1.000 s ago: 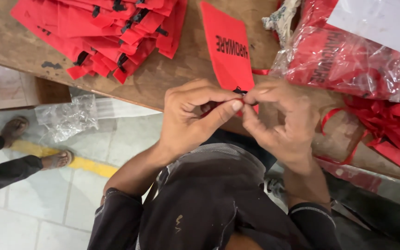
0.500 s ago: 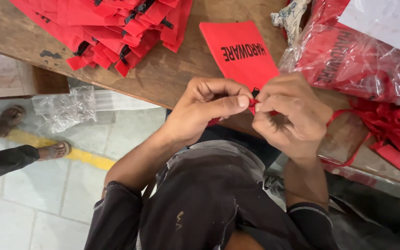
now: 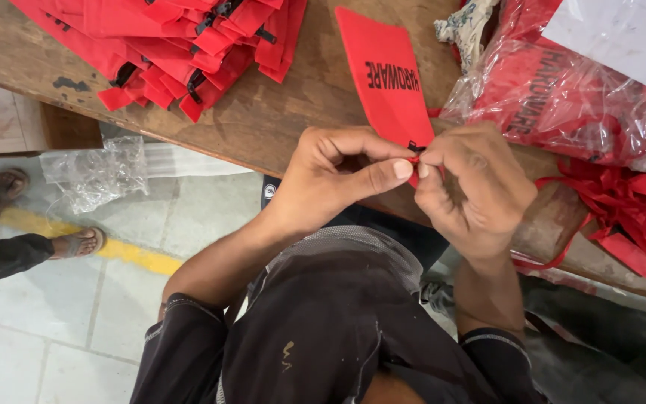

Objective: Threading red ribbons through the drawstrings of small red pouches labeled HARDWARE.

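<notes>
A flat red fabric pouch (image 3: 384, 78) with black lettering lies on the wooden table (image 3: 293, 112), its near end lifted toward me. My left hand (image 3: 338, 176) and my right hand (image 3: 469, 187) meet at that near end. Both pinch the small black fitting with a red cord at the pouch's edge, thumb and fingertips pressed together. The fitting itself is mostly hidden by my fingers.
A pile of similar red pouches (image 3: 181, 41) lies at the table's far left. A clear plastic bag of red pouches (image 3: 562, 97) sits at the right, loose red straps (image 3: 637, 217) beside it. Crumpled plastic (image 3: 95, 176) lies on the tiled floor, near another person's sandalled feet (image 3: 76, 243).
The red pouch has swung from edge-on to lying flatter with its lettering facing up. My hands stay pinched together at its near end and have shifted slightly right.
</notes>
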